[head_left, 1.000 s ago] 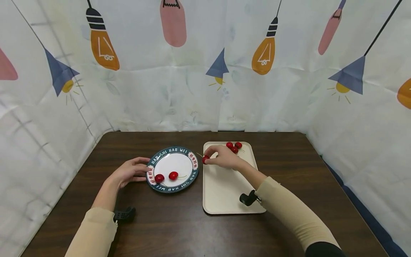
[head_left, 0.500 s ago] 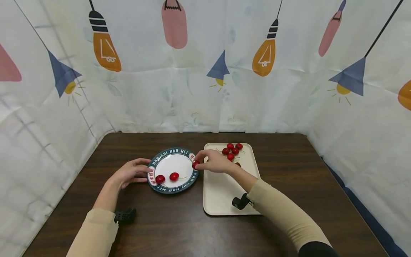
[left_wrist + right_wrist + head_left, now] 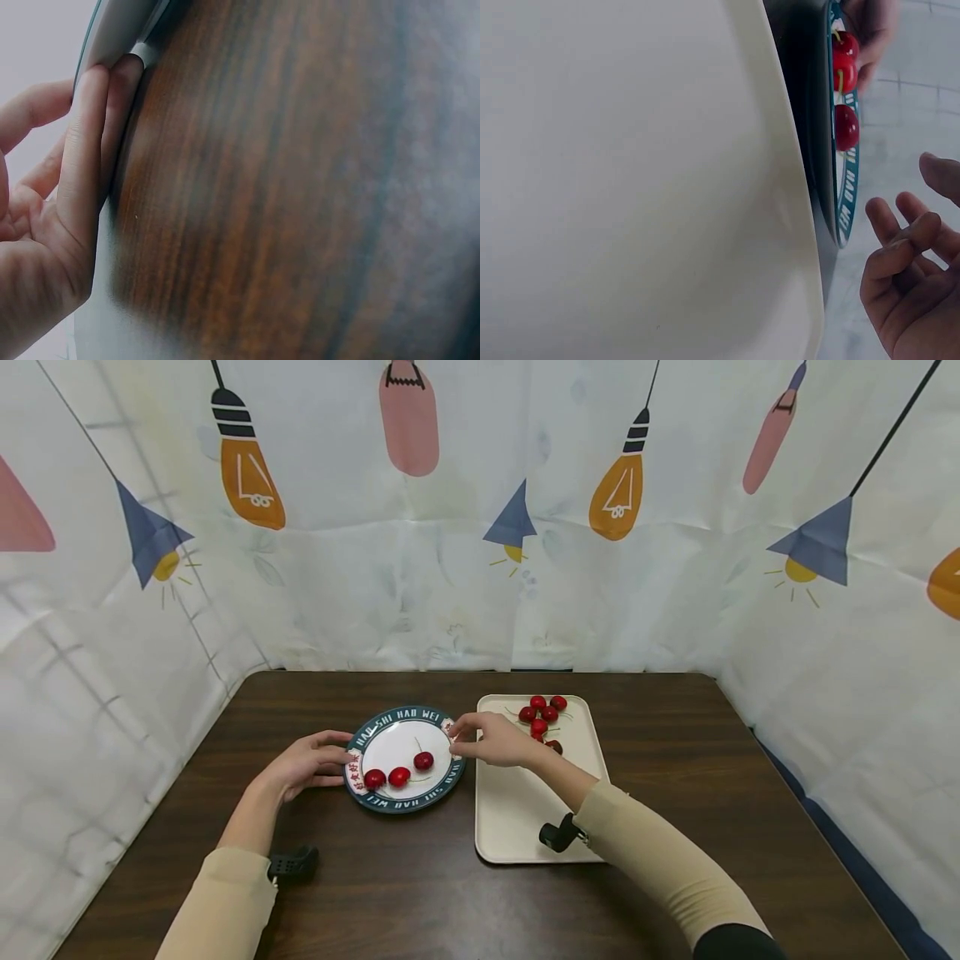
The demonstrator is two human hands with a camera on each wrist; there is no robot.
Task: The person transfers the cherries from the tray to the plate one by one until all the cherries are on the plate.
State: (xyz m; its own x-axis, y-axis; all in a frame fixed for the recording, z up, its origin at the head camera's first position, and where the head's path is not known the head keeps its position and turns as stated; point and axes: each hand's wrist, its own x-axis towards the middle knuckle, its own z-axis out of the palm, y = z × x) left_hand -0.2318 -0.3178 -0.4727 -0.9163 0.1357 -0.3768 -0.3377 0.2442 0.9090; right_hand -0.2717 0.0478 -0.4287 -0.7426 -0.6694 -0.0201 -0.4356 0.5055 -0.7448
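Left hand (image 3: 303, 763) rests on the tabletop (image 3: 420, 877) against the left rim of the plate (image 3: 372, 733). Fingers (image 3: 90, 142) are straight and pressed to the rim edge, nothing gripped.

Right hand (image 3: 495, 742) hovers over the gap between the plate's right rim and the tray (image 3: 517, 810). Fingers are loosely curled and spread, palm empty per the right wrist view (image 3: 911, 292).

Plate has a dark teal lettered rim and sits mid-table, slightly toward the left edge. It holds 3 cherries in a row along its near half: left cherry (image 3: 374, 777), middle cherry (image 3: 399, 775), right cherry (image 3: 423, 761) with its stem up. The right cherry is nearest the right hand but clear of it.

The cream tray lies just beside the plate on its right, not touching as far as I can tell. A cluster of cherries (image 3: 542, 714) sits at the tray's far end, at least 5 visible, one partly hidden behind the right hand.

Wrist-mounted cameras show as black blocks on both sleeves.
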